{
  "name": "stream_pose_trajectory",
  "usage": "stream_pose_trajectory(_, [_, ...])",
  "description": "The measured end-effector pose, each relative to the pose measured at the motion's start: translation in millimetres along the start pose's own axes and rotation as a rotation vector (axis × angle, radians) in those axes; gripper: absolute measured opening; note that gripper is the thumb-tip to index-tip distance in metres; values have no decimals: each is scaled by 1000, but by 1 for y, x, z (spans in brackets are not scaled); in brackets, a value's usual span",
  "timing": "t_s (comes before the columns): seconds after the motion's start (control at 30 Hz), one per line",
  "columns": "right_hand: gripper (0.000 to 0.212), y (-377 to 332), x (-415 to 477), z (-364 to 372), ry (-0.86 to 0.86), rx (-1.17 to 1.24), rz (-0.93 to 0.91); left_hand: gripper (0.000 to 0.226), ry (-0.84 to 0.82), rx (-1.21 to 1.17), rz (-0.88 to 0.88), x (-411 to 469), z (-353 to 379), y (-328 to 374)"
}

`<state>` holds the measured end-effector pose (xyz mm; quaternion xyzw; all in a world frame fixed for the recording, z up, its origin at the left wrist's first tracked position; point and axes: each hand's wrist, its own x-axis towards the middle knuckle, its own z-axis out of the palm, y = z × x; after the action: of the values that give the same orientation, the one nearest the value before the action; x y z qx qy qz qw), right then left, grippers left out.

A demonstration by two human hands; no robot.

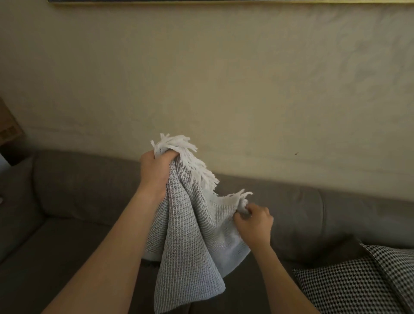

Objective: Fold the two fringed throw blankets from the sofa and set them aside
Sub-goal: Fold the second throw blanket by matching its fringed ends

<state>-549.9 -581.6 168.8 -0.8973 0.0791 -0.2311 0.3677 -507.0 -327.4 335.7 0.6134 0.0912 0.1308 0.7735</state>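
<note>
I am holding a pale grey waffle-weave throw blanket with white yarn fringe (190, 242) up in front of me, above the seat of a grey-brown upholstered sofa (74, 201). My left hand (155, 167) is raised higher and farther away, fingers wrapped tightly into a fist around one bunched corner, with the white fringe (190, 161) spilling out over the top and down to the right. My right hand (255, 220) is lower and nearer, to the right, pinching another fringed corner between curled fingers and thumb. The cloth is hanging in deep folds between my hands, and its lower end is running out of the bottom of the view, so I cannot tell how far it is reaching.

At the near right, a black-and-white houndstooth cushion (349, 289) is resting on the sofa seat, cut off by the right and bottom edges. Only one blanket is showing. Behind the sofa a cream textured wall (224, 78) is filling the far part of the scene. A dark frame with a gold edge (224, 1) is barely showing along the top. At the far left something brown and dim (9, 130) is too dark to make out.
</note>
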Motion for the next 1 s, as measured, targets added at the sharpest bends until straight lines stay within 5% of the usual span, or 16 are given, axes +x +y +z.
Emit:
stream_pose_trajectory(0.13, [37, -16, 10, -9, -45, 320, 12, 13, 63, 201, 61, -1, -1, -12])
stream_pose_trajectory(0.23, [37, -17, 15, -19, -421, 381, -42, 31, 131, 390, 149, 0, 0, -18])
stream_pose_trajectory(0.33, [35, -2, 19, -23, -885, -50, -115, 41, 153, 517, 262, -1, 0, -22])
stream_pose_trajectory(0.47, [23, 22, 7, -29, -1192, -422, 12, 45, 178, 579, 391, -3, 5, -24])
stream_pose_trajectory(0.6, [38, 36, -15, -33, -1278, -541, 108, 50, 193, 601, 474, -2, 8, -26])
stream_pose_trajectory(0.7, [28, 41, -27, -33, -1345, -476, 133, 49, 186, 594, 486, -2, 7, -24])
stream_pose_trajectory(0.87, [43, 41, -33, -20, -1338, -235, 358, 44, 182, 570, 486, -1, 5, -22])
stream_pose_trajectory(1.0, [41, 44, -36, 9, -1131, -17, 341, 46, 126, 560, 480, -8, 6, -25])
